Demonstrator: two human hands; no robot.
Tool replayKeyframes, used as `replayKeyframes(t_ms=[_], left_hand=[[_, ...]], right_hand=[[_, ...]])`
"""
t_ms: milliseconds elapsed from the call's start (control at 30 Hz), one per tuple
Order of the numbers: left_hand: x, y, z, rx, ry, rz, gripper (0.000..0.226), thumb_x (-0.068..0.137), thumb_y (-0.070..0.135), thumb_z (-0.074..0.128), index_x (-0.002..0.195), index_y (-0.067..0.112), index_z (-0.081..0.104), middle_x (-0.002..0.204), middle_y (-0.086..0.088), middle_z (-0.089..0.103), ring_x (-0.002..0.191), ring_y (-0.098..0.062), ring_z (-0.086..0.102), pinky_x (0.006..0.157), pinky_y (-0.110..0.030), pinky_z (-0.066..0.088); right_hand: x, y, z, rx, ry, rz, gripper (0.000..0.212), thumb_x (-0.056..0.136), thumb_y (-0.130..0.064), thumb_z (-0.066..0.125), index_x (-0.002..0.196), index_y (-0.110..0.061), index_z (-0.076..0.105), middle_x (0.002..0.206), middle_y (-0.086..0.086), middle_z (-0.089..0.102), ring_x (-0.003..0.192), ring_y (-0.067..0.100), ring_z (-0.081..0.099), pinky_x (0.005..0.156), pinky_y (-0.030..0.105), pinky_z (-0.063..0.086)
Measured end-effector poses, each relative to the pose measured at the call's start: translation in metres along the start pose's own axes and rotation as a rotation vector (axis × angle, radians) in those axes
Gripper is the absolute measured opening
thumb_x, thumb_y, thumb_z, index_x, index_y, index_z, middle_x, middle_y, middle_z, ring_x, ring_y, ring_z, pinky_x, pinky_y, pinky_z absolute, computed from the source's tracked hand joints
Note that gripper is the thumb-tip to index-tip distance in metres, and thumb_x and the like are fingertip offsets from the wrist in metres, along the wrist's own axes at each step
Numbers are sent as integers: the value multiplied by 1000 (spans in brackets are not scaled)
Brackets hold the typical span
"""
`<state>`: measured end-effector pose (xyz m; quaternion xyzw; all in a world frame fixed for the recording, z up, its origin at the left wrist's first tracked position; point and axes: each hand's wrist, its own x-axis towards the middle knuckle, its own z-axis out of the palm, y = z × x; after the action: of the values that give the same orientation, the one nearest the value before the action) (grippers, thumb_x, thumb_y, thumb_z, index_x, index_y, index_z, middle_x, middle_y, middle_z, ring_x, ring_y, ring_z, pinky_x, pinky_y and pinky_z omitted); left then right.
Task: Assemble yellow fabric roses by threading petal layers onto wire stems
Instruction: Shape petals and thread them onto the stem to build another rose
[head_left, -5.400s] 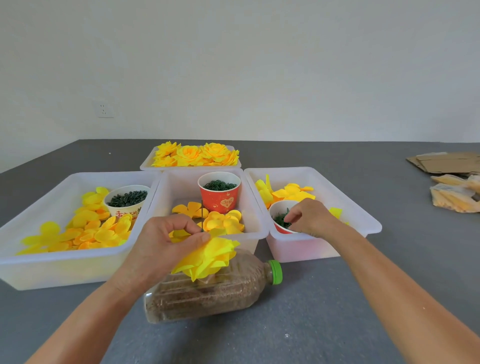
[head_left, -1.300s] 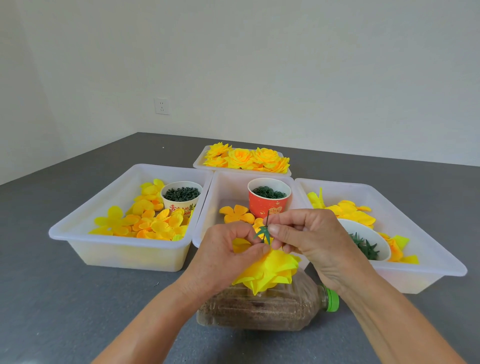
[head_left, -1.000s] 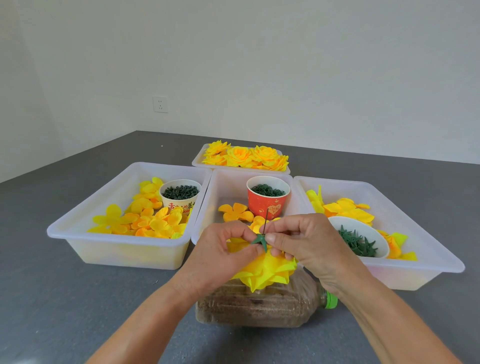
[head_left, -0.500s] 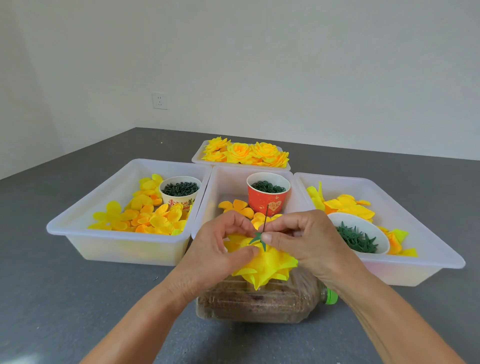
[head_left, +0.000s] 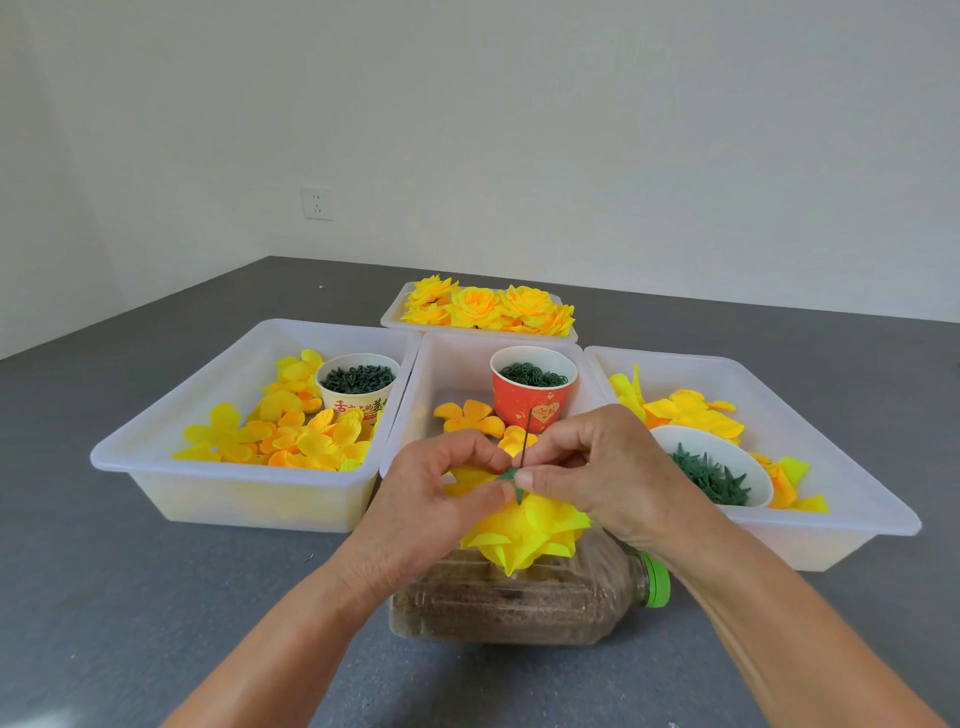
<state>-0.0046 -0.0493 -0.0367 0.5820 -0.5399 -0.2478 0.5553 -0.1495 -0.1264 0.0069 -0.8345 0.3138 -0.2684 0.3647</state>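
A yellow fabric rose (head_left: 530, 535) hangs upside down in front of me, above a plastic bottle. My left hand (head_left: 431, 499) grips its petals from the left. A thin dark wire stem (head_left: 525, 439) sticks up out of the rose between my hands. My right hand (head_left: 587, 473) pinches a green star-shaped calyx (head_left: 510, 477) on the wire, right at the rose's base. My fingers hide most of the calyx.
Three white bins: the left bin (head_left: 156, 467) holds loose petals and a cream cup (head_left: 358, 387), the middle bin (head_left: 415, 395) a red cup (head_left: 532, 395) of green rings, the right bin (head_left: 831, 499) a white bowl (head_left: 711, 467) of calyxes. Finished roses (head_left: 488, 309) fill a far tray. The bottle (head_left: 519, 597) lies on the grey table.
5.4 s ago my right hand was in the bowl in the right bin. It has since come to the rose with a calyx and slid it down the wire to the petals.
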Motion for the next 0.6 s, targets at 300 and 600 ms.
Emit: replayKeyframes(t_ms=[300, 600], left_hand=[[6, 7, 1, 52, 74, 66, 9, 80, 9, 71, 75, 16, 73, 82, 5, 72, 87, -12, 66, 83, -37, 52], [7, 11, -2, 198, 70, 112, 26, 78, 9, 73, 64, 31, 66, 77, 10, 70, 84, -4, 63, 81, -26, 49]], right_hand=[[2, 0, -4, 76, -3, 48, 12, 70, -5, 79, 67, -15, 74, 59, -7, 67, 59, 1, 57, 64, 24, 49], [6, 4, -5, 66, -55, 76, 10, 69, -8, 81, 67, -15, 73, 62, -5, 68, 61, 3, 59, 66, 27, 50]])
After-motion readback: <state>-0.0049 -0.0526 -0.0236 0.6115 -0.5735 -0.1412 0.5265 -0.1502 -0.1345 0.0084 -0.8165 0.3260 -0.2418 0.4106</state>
